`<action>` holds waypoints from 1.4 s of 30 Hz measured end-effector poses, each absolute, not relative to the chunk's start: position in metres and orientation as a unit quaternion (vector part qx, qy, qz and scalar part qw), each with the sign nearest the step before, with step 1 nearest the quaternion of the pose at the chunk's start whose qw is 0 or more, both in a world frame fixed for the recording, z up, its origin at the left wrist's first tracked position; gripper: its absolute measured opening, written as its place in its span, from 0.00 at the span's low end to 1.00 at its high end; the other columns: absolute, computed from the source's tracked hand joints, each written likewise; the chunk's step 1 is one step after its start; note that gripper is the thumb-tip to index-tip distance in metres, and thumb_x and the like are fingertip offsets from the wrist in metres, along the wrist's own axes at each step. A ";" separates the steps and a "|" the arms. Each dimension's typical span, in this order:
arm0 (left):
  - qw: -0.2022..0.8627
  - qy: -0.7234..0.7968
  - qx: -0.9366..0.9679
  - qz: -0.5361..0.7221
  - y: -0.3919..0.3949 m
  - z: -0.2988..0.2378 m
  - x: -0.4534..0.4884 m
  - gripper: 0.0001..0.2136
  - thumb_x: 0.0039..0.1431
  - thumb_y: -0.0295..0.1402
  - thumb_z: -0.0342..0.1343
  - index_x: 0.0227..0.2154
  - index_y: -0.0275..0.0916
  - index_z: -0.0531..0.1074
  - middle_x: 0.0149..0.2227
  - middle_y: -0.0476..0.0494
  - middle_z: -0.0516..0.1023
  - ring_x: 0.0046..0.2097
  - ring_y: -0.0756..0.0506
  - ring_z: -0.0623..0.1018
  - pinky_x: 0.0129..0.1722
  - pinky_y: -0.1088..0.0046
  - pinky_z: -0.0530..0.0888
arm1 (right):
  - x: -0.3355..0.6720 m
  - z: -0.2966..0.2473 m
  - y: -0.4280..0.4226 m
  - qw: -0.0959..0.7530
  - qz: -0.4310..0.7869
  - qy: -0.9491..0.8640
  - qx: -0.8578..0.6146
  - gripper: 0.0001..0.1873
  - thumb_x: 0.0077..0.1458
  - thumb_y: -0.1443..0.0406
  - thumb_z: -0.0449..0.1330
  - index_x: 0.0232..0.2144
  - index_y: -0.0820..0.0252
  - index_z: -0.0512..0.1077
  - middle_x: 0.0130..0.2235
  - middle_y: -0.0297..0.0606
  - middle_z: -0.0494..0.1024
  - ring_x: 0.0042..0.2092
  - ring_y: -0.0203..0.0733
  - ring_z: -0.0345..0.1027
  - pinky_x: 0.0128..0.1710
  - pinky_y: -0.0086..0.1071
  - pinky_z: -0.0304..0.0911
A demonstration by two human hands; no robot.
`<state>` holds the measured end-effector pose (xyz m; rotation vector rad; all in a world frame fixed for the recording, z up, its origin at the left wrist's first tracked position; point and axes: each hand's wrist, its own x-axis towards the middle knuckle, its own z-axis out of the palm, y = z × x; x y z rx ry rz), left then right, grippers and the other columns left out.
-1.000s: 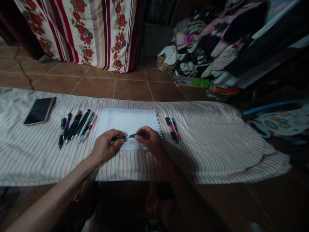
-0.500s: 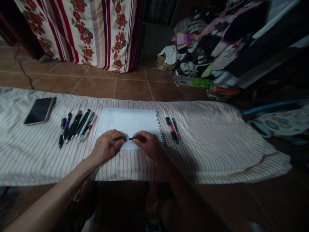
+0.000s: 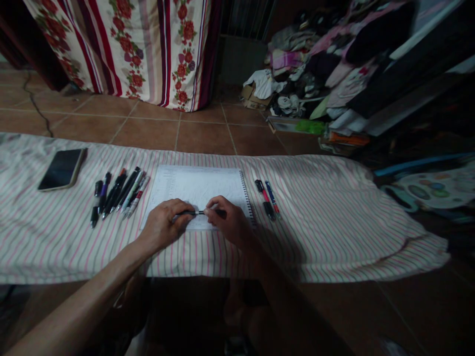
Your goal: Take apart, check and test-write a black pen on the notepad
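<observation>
Over the lower part of a spiral notebook (image 3: 204, 185), both hands meet at a slim black pen (image 3: 199, 212) held level. My left hand (image 3: 166, 220) is closed around its left part. My right hand (image 3: 228, 217) pinches the right part between thumb and fingers, and a dark end shows past the fingertips. A short light section of the pen lies between the hands; whether its parts are joined there I cannot tell. To the right of the notebook lie a black-and-red pen (image 3: 264, 200) and a blue pen (image 3: 273, 199).
Several pens and markers (image 3: 120, 193) lie in a bunch left of the notebook, with a phone (image 3: 62, 169) farther left. A striped cloth (image 3: 334, 212) covers the table. Beyond are a floral curtain (image 3: 148, 49) and piled clothes (image 3: 315, 69) on the tiled floor.
My right hand's fingers have shifted and lifted slightly on the pen, their tips coming closer to its middle. My left hand stays in place.
</observation>
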<state>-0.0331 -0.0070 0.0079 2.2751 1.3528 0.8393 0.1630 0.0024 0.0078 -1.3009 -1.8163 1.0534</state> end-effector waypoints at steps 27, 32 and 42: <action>0.201 0.513 0.798 0.246 -0.012 0.006 -0.042 0.09 0.59 0.34 0.48 0.37 0.40 0.72 0.34 0.46 0.76 0.37 0.46 0.76 0.37 0.70 0.71 | 0.154 0.009 -0.006 0.297 0.346 -0.724 -0.518 0.14 0.49 0.64 0.59 0.41 0.59 0.68 0.33 0.36 0.77 0.33 0.37 0.70 0.35 0.30 0.62; 0.213 0.515 0.791 0.253 -0.012 0.005 -0.044 0.09 0.58 0.35 0.48 0.37 0.41 0.73 0.34 0.46 0.76 0.37 0.46 0.76 0.37 0.71 0.71 | 0.153 0.009 -0.004 0.306 0.331 -0.729 -0.515 0.07 0.48 0.69 0.57 0.33 0.58 0.69 0.30 0.33 0.76 0.31 0.35 0.69 0.33 0.28 0.60; 0.208 0.490 0.803 0.268 -0.013 0.008 -0.042 0.09 0.58 0.32 0.49 0.36 0.40 0.73 0.33 0.46 0.77 0.37 0.46 0.75 0.38 0.70 0.71 | 0.154 0.008 -0.002 0.277 0.311 -0.758 -0.501 0.11 0.55 0.63 0.53 0.27 0.59 0.73 0.25 0.33 0.76 0.28 0.35 0.68 0.30 0.28 0.58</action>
